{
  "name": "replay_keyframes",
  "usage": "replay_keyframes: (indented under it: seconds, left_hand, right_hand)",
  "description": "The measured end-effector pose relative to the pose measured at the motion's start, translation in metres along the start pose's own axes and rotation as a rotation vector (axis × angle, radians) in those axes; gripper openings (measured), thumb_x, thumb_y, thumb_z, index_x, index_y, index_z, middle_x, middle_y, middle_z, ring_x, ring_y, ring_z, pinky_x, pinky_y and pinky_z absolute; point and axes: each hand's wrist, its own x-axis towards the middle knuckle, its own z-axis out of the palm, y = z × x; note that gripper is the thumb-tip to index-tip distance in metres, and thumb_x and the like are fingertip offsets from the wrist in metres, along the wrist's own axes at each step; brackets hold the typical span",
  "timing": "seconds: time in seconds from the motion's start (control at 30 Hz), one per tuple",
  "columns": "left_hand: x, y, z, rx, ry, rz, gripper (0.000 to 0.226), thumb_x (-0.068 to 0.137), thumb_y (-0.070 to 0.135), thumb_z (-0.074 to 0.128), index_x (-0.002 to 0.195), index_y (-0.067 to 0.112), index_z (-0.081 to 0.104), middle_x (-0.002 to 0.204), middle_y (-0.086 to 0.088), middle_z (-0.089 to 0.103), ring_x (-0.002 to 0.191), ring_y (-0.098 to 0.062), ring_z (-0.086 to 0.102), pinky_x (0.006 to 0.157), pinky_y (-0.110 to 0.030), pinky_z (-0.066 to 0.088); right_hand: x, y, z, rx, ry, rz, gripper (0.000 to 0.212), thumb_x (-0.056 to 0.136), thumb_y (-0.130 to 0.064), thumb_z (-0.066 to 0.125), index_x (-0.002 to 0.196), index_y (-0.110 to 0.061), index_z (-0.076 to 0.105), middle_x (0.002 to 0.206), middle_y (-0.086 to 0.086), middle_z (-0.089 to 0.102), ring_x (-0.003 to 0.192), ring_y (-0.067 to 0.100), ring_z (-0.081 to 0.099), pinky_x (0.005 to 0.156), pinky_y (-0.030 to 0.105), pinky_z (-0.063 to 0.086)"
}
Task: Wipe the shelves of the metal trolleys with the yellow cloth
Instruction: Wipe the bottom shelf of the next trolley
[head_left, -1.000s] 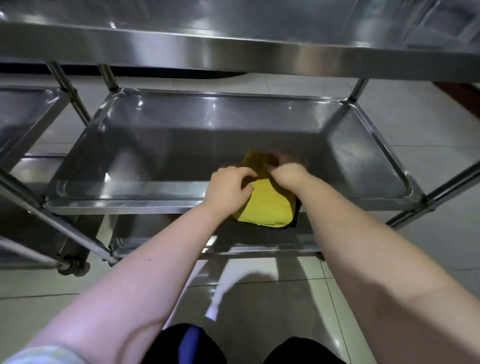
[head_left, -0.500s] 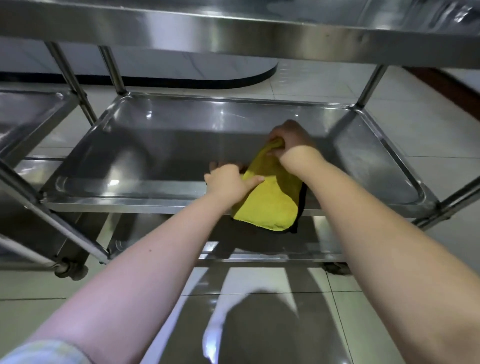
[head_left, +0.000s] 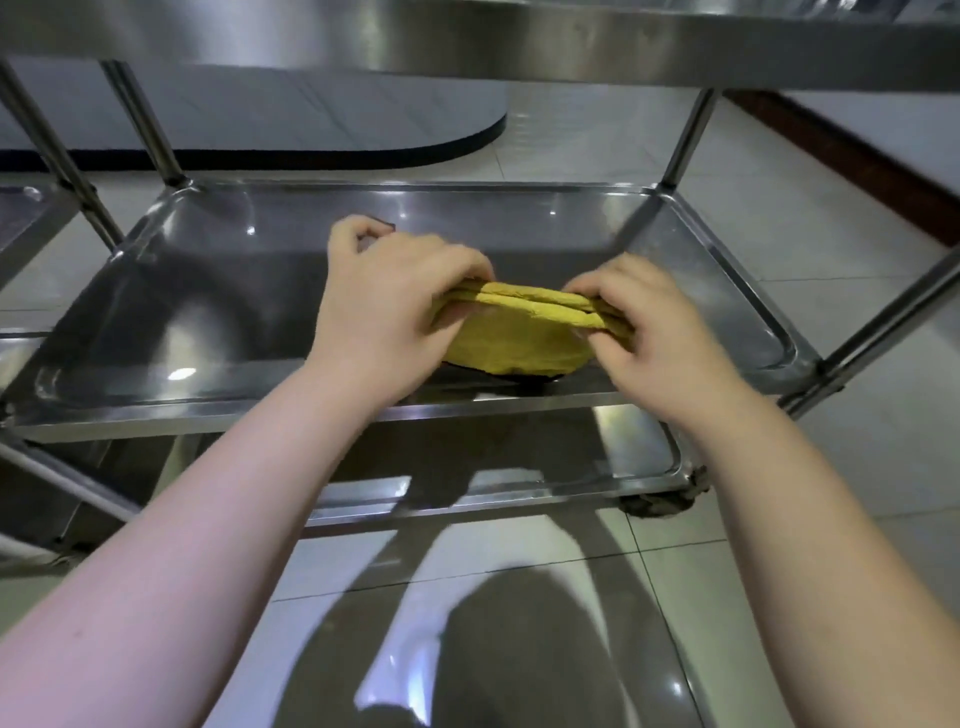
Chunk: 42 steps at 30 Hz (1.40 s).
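Observation:
The yellow cloth (head_left: 519, 338) is folded double and held between both hands just above the front part of the trolley's middle shelf (head_left: 218, 312). My left hand (head_left: 384, 306) pinches its left end. My right hand (head_left: 649, 322) pinches its right end. The cloth's folded edge faces up, and its lower edge hangs close to the shelf's front rim. A dark underside shows beneath the cloth.
The top shelf (head_left: 467, 47) overhangs close above. The bottom shelf (head_left: 639, 447) lies below, with a castor (head_left: 660, 501) at its right corner. A second trolley (head_left: 26, 223) stands at the left. Upright posts (head_left: 685, 140) frame the shelf on a tiled floor (head_left: 831, 249).
The cloth was draped over the shelf's front rim under both hands; now it is lifted, folded and stretched sideways. My left hand moved left, my right hand moved right.

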Motion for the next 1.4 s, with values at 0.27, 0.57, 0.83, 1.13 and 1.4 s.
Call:
replay_keyframes:
  seconds: [0.27,0.57,0.83,1.13,1.4]
  left_hand:
    - [-0.102,0.032,0.058,-0.076,-0.179,0.101,0.017,0.089,0.015,0.057,0.1,0.013,0.071,0.101,-0.005,0.065,0.084,-0.028,0.061,0.082,-0.042,0.031]
    - [-0.207,0.047,0.173,-0.177,-0.815,-0.075,0.008,0.091,0.017,0.055,0.093,0.02,0.062,0.087,-0.001,0.057,0.077,-0.028,0.057,0.073,-0.038,0.041]
    - [-0.207,0.036,0.243,-0.378,-0.796,-0.262,0.02,0.083,0.016,0.067,0.103,0.02,0.064,0.096,-0.001,0.06,0.089,-0.023,0.059,0.077,-0.036,0.045]
    - [-0.157,-0.028,0.347,-0.088,-0.856,-0.658,0.053,0.101,0.027,0.043,0.152,0.024,0.03,0.161,-0.01,0.02,0.148,-0.031,0.015,0.119,-0.043,0.017]
    - [-0.194,-0.063,0.371,0.186,-0.671,-0.58,0.052,0.104,0.035,0.029,0.155,0.035,0.018,0.164,0.002,0.008,0.151,-0.026,-0.002,0.119,-0.053,-0.004]
  right_hand:
    - [-0.11,0.009,0.053,0.156,-0.142,0.172,0.033,0.067,-0.003,0.059,0.099,-0.011,0.066,0.098,-0.004,0.057,0.095,0.012,0.051,0.084,0.018,0.038]
    - [-0.23,0.059,0.161,0.239,-0.411,0.503,0.031,0.092,-0.003,0.051,0.117,-0.015,0.065,0.109,-0.004,0.06,0.105,0.019,0.053,0.093,0.039,0.045]
    - [-0.227,0.105,0.184,0.23,-0.315,0.682,0.031,0.091,-0.006,0.053,0.111,-0.027,0.062,0.109,-0.005,0.064,0.102,0.02,0.058,0.089,0.034,0.046]
    - [-0.105,0.192,0.247,-0.215,-0.6,0.729,0.063,0.097,-0.034,0.05,0.153,-0.035,0.021,0.161,0.006,0.02,0.145,0.034,0.019,0.115,0.043,0.024]
    - [-0.147,0.188,0.315,-0.339,-0.644,0.579,0.066,0.088,-0.074,0.025,0.149,-0.051,0.012,0.164,0.001,0.001,0.145,0.048,-0.009,0.109,0.069,-0.008]
